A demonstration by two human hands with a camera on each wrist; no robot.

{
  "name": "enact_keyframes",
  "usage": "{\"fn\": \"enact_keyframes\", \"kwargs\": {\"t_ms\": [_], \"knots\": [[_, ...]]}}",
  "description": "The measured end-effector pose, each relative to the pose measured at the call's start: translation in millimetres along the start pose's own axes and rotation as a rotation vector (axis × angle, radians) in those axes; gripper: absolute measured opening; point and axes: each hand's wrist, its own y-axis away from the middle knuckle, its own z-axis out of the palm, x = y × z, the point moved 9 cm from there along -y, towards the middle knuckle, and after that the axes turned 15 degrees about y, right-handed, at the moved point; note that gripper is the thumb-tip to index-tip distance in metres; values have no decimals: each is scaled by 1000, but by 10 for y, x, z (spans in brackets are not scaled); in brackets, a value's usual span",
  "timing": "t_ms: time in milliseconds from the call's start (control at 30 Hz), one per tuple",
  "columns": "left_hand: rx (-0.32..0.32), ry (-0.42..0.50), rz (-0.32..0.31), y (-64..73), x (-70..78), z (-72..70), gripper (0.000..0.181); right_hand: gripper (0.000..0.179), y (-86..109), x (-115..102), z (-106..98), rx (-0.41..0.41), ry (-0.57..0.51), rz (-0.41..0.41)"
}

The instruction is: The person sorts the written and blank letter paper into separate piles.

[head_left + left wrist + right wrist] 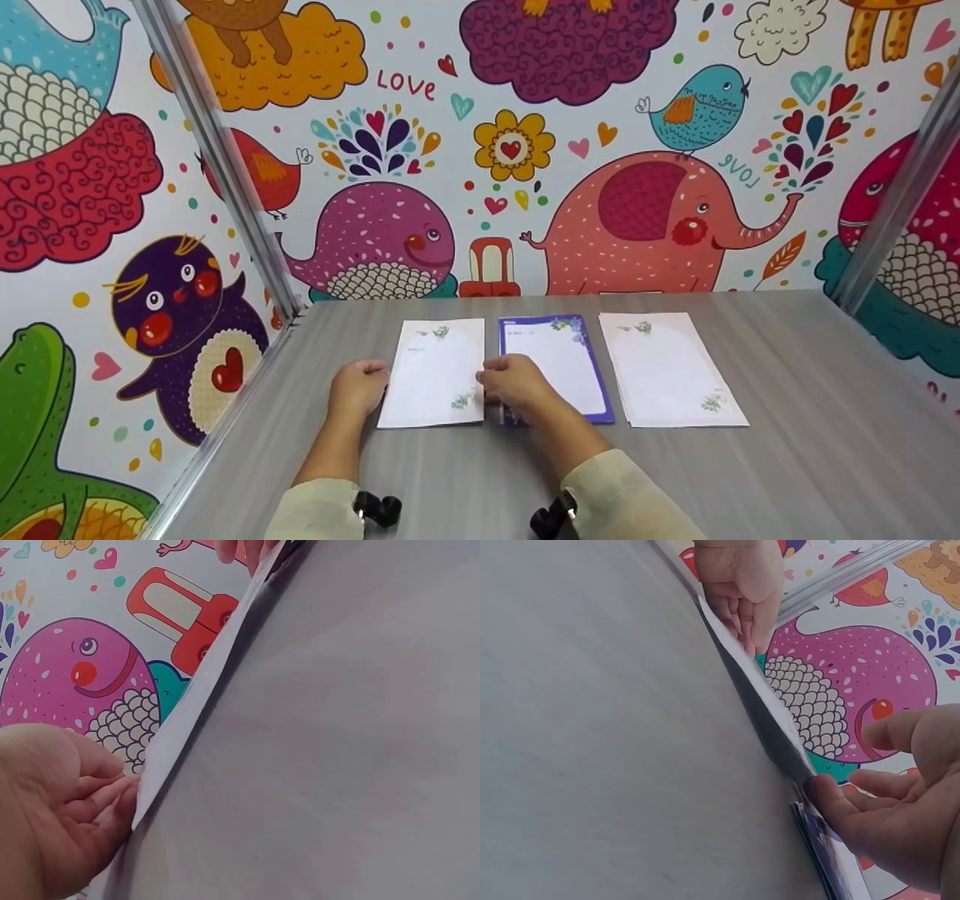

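White flower-printed paper (pixel 435 375) lies at the left of a row on the grey table. My left hand (pixel 358 386) pinches its left edge; in the left wrist view the fingers of the left hand (pixel 67 814) gather at a near corner. On the opposite edge is my right hand (pixel 514 382), reaching across the purple-bordered paper (pixel 562 375) and hiding part of it. In the right wrist view, a fingertip of the right hand (pixel 900 802) touches the white paper (pixel 757 682), with the thumb spread apart. Dark shadow shows beneath that edge.
More white flower-printed paper (pixel 675 375), with slightly offset layers, lies on the right of the row. The grey table (pixel 810 450) meets a cartoon-printed wall (pixel 517 210) at its back edge. Metal frame posts (pixel 225 165) stand along the corners.
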Motion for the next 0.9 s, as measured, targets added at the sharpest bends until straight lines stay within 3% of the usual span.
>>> {"fn": "enact_keyframes", "kwargs": {"t_ms": [200, 367, 567, 733, 900], "knots": [[36, 52, -3, 23, 82, -69, 39, 44, 37, -59, -45, -23, 23, -36], [27, 141, -31, 60, 154, 9, 40, 45, 39, -50, -132, -19, -10, -50], [-58, 319, -51, 69, 236, 242, 40, 46, 23, 6, -353, 29, -80, -107], [-112, 346, -34, 126, 352, 499, 40, 45, 23, 151, -592, 84, -72, -99], [-172, 353, 26, 204, 496, 803, 41, 45, 29, 307, -818, 110, -55, -76]]}}
